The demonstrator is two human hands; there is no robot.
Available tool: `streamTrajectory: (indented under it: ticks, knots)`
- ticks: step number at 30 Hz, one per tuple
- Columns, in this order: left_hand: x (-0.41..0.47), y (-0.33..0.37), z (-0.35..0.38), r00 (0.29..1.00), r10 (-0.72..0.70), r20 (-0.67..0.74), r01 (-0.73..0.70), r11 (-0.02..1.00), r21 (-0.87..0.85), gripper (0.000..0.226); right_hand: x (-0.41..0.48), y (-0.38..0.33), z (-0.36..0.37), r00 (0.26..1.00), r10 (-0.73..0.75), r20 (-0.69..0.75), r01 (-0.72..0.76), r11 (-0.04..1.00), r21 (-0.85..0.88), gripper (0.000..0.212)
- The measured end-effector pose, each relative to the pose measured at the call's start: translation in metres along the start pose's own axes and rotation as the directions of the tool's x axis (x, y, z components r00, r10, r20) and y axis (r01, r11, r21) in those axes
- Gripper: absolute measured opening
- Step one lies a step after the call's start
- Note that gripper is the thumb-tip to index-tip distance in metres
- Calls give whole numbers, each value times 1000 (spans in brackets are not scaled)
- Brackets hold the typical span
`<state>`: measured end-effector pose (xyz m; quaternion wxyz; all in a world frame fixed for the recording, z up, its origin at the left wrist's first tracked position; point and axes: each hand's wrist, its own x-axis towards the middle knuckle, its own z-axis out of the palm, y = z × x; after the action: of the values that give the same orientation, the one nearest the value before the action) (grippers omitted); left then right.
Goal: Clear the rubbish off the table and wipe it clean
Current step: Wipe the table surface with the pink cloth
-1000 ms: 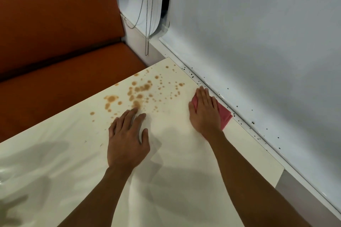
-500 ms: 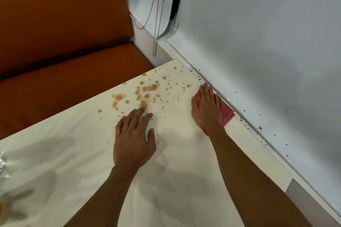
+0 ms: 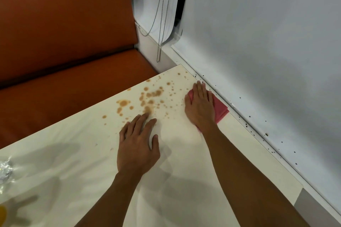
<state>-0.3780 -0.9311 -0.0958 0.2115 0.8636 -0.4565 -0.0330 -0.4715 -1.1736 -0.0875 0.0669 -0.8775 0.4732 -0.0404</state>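
Note:
A cream table carries a patch of brown spilled drops near its far corner. My right hand lies flat with straight fingers on a folded pink cloth, pressing it onto the table beside the wall edge, just right of the stains. My left hand rests flat on the table, its fingertips touching the near edge of the brown drops. It holds nothing.
An orange bench seat runs behind the table's far edge. The grey wall with dark specks borders the right side, blind cords hanging at the corner. Crumpled foil and a yellow item sit at the left edge.
My right hand has slid the pink cloth a little farther along the wall edge toward the table's far corner. My left hand has stayed flat on the table.

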Motion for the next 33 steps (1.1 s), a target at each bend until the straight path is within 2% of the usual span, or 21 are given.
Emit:
streamTrajectory:
  ticks: [3,5,7,10,12,14,16,18,19,21,23,24,25,27,29,30,31,33]
  knots:
    - [-1,-1,1,1000,2,10,-2,1000,10,56,-38,1,0,949,-308,58,308,951,9,64]
    - [0,-2,2,1000,-1,14,1,1000,11,56,-63,23,-4,919,-391,58,390,921,23,63]
    - [0,0,1,1000,4,13,-4,1000,9,56,-57,42,-5,955,-296,23,296,955,16,64]
    - [2,0,2,1000,-4,11,4,1000,6,57,-14,25,-4,1000,-10,-2,10,1000,-1,66]
    - [1,-1,3,1000,-9,11,9,1000,10,57,6,-2,-2,999,51,-3,-51,998,24,66]
    - [-1,-2,3,1000,-8,13,8,1000,15,57,0,-18,1,994,-107,12,107,994,23,64]
    - [-1,-1,3,1000,-5,14,5,1000,18,57,-31,-9,2,948,-317,39,317,948,14,63]
    - [1,0,2,1000,-6,14,6,1000,17,57,-56,17,-2,928,-371,35,371,928,28,62]
    - [1,0,1,1000,-10,15,9,1000,16,57,-57,27,-2,946,-324,13,324,946,35,62]
    - [2,0,0,1000,-14,13,13,1000,10,57,-39,30,-2,991,-133,-12,133,991,5,64]
    - [2,1,0,1000,-15,14,15,1000,7,57,-10,11,-2,998,47,-29,-47,999,3,68]
    - [1,1,0,1000,-16,14,16,1000,7,57,2,0,-1,997,79,-24,-78,997,19,69]
    - [1,2,0,1000,-14,16,14,1000,9,57,9,-10,-1,998,60,-19,-59,998,22,68]
    - [1,1,1,1000,-13,20,13,1000,18,56,1,-19,-1,990,-142,21,142,990,13,67]
    - [0,1,1,999,-27,17,27,1000,9,56,-31,-8,-5,916,-391,88,392,920,13,65]
    - [0,2,0,999,-33,13,33,999,0,57,-48,5,-7,881,-462,103,462,887,24,64]
    - [0,2,-1,999,-39,10,39,999,-11,57,-57,19,-9,869,-485,95,485,874,30,64]
    - [2,3,-2,999,-41,4,41,999,-25,58,-52,40,-12,919,-392,53,391,920,18,63]
